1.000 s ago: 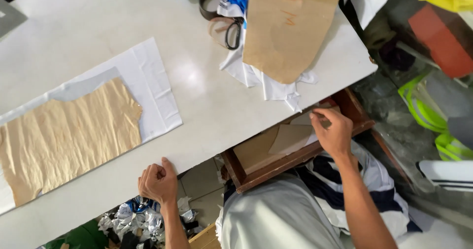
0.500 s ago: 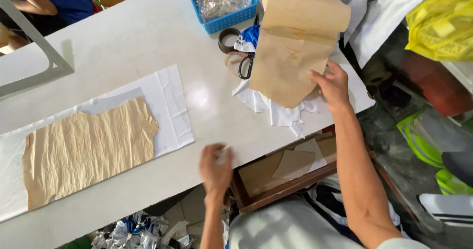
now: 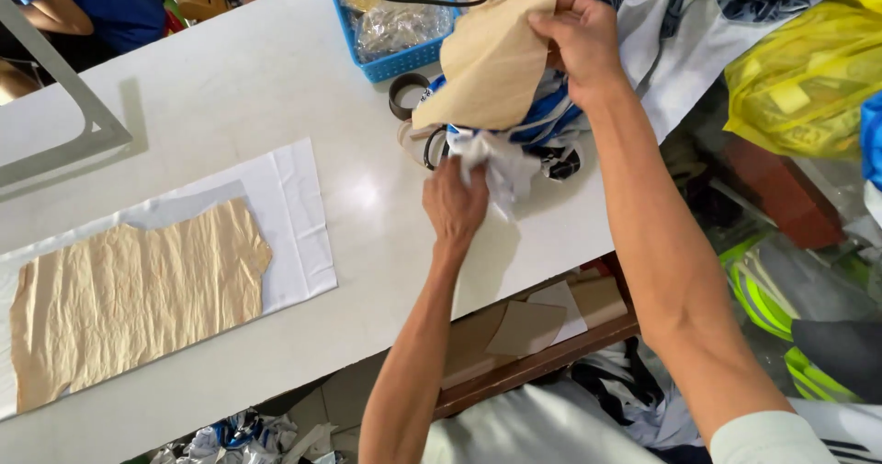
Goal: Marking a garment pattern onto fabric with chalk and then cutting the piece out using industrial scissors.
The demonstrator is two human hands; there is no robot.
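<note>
the right hand [image 3: 581,37] lifts a tan paper sheet [image 3: 491,60] above the white tabletop [image 3: 239,87], fingers pinched shut on its top edge. beneath it the left hand [image 3: 457,202] grips white fabric [image 3: 501,165], fingers curled closed, beside tape rolls [image 3: 407,95] and a blue basket [image 3: 404,58].

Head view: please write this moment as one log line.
right hand: lifts tan paper | left hand: grips white cloth

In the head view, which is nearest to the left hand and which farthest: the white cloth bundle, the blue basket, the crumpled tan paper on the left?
1. White cloth bundle: the left hand grips it.
2. Blue basket: beyond, at the table's far edge.
3. Crumpled tan paper: far left, on a white sheet.
</note>
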